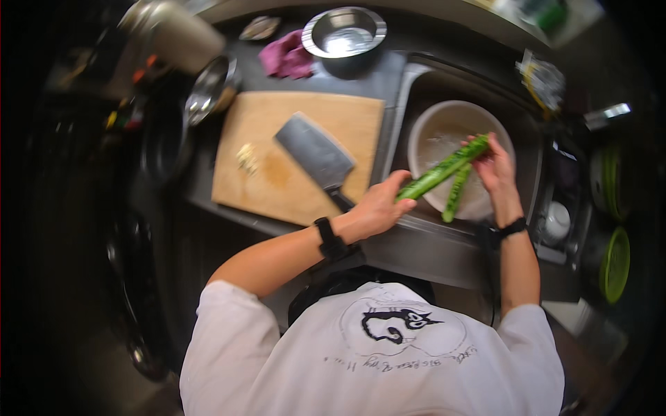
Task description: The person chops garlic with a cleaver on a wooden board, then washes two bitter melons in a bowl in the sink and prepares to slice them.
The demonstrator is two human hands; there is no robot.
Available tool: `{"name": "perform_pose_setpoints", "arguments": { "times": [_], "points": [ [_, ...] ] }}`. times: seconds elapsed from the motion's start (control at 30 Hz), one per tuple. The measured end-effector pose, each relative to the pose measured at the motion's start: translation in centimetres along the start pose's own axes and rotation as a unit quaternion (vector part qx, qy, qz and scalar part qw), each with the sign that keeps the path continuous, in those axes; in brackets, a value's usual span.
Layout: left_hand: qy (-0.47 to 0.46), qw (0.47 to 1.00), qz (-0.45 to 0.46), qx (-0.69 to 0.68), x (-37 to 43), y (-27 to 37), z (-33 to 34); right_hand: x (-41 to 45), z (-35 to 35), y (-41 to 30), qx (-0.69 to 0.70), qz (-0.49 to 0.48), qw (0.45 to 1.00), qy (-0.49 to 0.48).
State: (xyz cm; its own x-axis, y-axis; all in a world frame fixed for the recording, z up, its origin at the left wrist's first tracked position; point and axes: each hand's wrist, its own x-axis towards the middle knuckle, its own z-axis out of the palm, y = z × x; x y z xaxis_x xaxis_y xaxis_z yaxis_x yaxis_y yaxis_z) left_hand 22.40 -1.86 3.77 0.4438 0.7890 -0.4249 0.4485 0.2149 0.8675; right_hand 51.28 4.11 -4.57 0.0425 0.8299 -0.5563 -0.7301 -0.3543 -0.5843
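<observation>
My left hand grips the near end of a long green cucumber, which slants up to the right. Around the far end are the fingers of my right hand. A second cucumber piece hangs below the first, its upper end by my right hand; whether that hand holds it too is unclear. Both cucumbers are above a white plastic basin of water, set in the sink. To the left, a cleaver lies on a wooden cutting board, its handle partly behind my left hand. Chopped garlic sits on the board's left.
Behind the board are a stainless steel bowl and a purple cloth. Another metal bowl and a dark pan stand at the left. Right of the sink are a white cup and a green-rimmed colander.
</observation>
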Motion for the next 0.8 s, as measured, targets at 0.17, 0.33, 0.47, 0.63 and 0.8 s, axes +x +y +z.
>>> {"name": "perform_pose_setpoints", "arguments": {
  "times": [0.17,0.33,0.47,0.63,0.8],
  "points": [
    [0.078,0.991,0.078,0.074,-3.6,-1.2,-1.6,-0.9,0.9,-0.4,-0.030,0.060,0.998,-0.009],
    [0.082,0.994,0.070,0.012,-5.6,-2.3,-4.5,-0.2,-2.1,0.5,-0.395,-0.031,0.918,0.036],
    [0.102,0.981,0.103,-0.128,-7.9,-3.8,-6.9,-4.3,1.9,3.3,-0.511,-0.165,0.842,0.063],
    [0.168,0.971,0.108,-0.130,-11.0,-6.5,-10.2,-9.9,12.2,11.2,-0.601,-0.295,0.732,-0.126],
    [0.146,0.941,0.095,-0.291,-12.8,-8.3,-10.9,-12.8,17.0,15.6,-0.749,-0.289,0.575,-0.157]
  ]
}}
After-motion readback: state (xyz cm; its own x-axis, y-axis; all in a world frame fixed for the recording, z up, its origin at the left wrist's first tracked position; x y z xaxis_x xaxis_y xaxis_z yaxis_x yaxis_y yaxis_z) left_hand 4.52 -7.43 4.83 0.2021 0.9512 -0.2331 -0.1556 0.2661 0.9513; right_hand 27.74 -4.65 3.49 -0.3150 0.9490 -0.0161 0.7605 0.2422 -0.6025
